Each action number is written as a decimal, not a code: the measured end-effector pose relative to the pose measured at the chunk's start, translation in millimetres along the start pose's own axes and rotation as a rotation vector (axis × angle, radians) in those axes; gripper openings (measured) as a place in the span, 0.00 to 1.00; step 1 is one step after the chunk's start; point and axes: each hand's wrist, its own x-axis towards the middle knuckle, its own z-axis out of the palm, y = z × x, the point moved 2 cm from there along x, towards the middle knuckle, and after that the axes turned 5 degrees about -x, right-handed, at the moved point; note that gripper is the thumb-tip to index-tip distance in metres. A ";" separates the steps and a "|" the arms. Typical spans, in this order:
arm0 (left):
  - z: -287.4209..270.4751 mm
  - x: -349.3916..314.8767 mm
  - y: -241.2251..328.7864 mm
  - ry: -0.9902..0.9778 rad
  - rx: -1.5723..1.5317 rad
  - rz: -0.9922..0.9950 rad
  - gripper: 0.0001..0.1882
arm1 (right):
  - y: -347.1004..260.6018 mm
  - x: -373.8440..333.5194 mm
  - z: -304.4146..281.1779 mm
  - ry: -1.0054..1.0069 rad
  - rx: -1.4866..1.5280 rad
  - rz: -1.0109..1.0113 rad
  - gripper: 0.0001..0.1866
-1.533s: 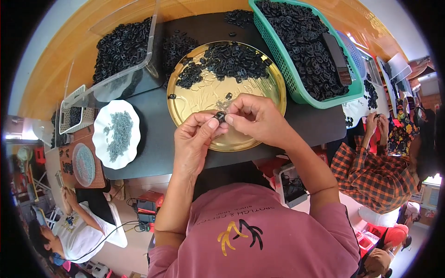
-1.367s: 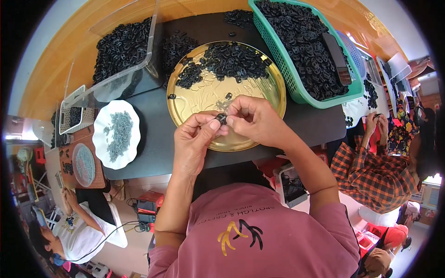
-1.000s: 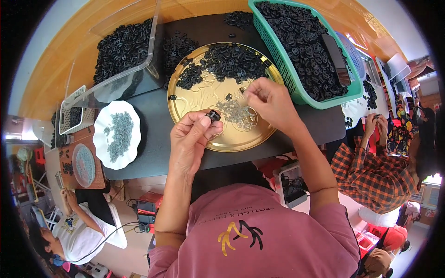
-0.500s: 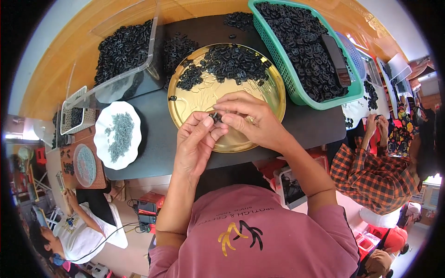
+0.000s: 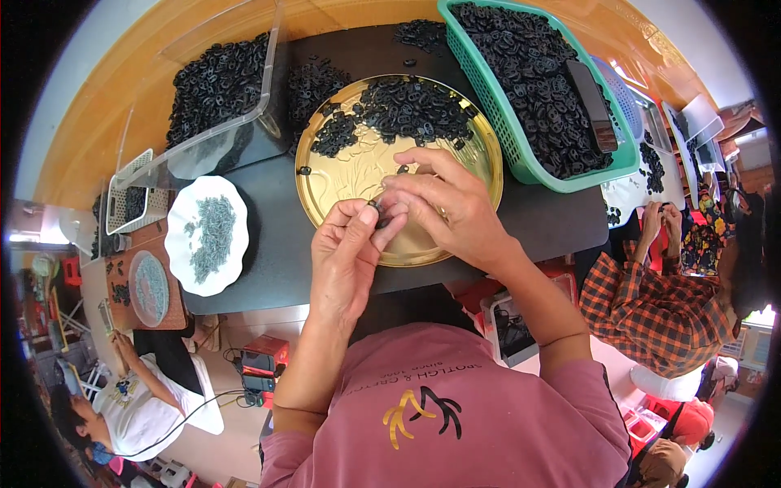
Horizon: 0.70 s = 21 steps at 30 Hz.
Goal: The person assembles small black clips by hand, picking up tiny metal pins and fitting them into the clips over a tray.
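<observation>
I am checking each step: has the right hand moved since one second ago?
Yes. Against the gold tray, the right hand has moved left, from the tray's right side toward its middle, close to the left hand.

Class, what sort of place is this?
Probably a small handwork workshop: a green basket heaped with black parts, a white plate of grey pieces, and a co-worker in a checked shirt.

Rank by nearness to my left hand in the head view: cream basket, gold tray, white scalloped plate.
1. Gold tray: partly under your left hand.
2. White scalloped plate: left of the tray.
3. Cream basket: farther left still.
</observation>
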 end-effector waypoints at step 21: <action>3.6 5.7 -1.3 -0.094 -0.269 -0.036 0.05 | -18.5 -12.8 7.9 -0.082 -0.064 -0.012 0.11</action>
